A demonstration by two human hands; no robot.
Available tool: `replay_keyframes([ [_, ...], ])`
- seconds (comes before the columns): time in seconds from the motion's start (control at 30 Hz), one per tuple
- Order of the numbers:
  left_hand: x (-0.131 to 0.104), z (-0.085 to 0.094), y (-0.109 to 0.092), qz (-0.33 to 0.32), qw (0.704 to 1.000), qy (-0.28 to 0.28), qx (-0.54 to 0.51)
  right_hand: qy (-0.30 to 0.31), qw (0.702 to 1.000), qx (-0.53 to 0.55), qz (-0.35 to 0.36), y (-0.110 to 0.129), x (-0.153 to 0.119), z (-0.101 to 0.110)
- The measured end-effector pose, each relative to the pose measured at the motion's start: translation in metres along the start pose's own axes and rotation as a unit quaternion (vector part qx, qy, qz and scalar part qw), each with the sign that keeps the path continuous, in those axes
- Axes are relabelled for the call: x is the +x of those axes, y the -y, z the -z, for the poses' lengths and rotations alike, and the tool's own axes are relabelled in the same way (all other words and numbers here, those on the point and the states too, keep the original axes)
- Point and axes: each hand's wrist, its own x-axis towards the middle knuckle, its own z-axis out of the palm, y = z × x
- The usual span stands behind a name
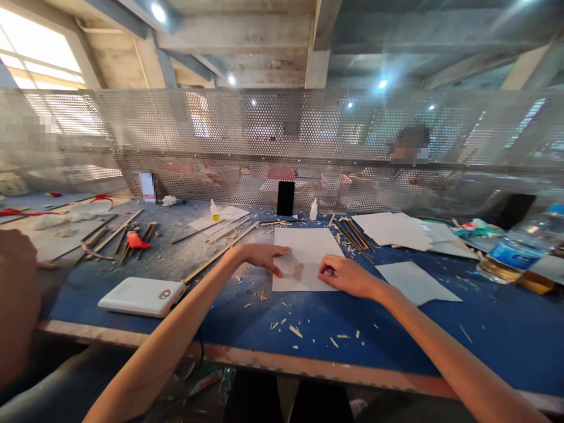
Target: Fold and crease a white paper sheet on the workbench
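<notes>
A white sheet of paper (308, 244) lies flat on the blue tabletop in front of me. My left hand (264, 256) reaches over its left edge, thumb and fingers apart, with nothing seen between them. At the sheet's right side, my right hand (346, 275) rests with its fingers curled together; whatever they may hold is hidden. Between the hands a greyish shadow falls on the paper. Behind the sheet a black phone (286, 198) stands upright, with a small white glue bottle (313, 209) to its right.
Thin sticks (352, 235) and a stack of white sheets (392, 230) lie right; another sheet (416, 282) is nearer. A water bottle (513, 255) leans far right. Left are a white power bank (141, 295), a yellow-labelled bottle (214, 211) and another person's arm (17, 294). Perforated metal (247, 135) closes the back.
</notes>
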Motion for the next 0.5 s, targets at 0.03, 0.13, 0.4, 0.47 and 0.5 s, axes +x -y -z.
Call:
replay_keyframes([
  [0.03,-0.0001,0.0001,-0.0007,0.003,1.0,0.0,0.001,0.002,1.0,0.006,0.008,0.0006,0.0002,-0.0013],
  [0.13,-0.0008,0.0007,-0.0024,0.003,1.0,0.0,0.005,-0.007,1.0,0.005,0.029,0.0014,0.0019,-0.0062],
  [0.4,-0.0008,0.0008,-0.0005,-0.008,1.0,0.002,0.01,0.0,1.0,0.005,0.027,0.001,0.0011,-0.004],
  [0.47,-0.0003,0.0003,0.0003,-0.01,1.0,-0.002,0.009,0.008,0.999,0.018,0.028,0.0015,0.0012,-0.0045],
  [0.5,-0.0001,0.0001,0.0005,-0.009,1.0,-0.004,0.008,0.007,0.999,0.018,0.03,0.0018,0.0014,-0.0049],
])
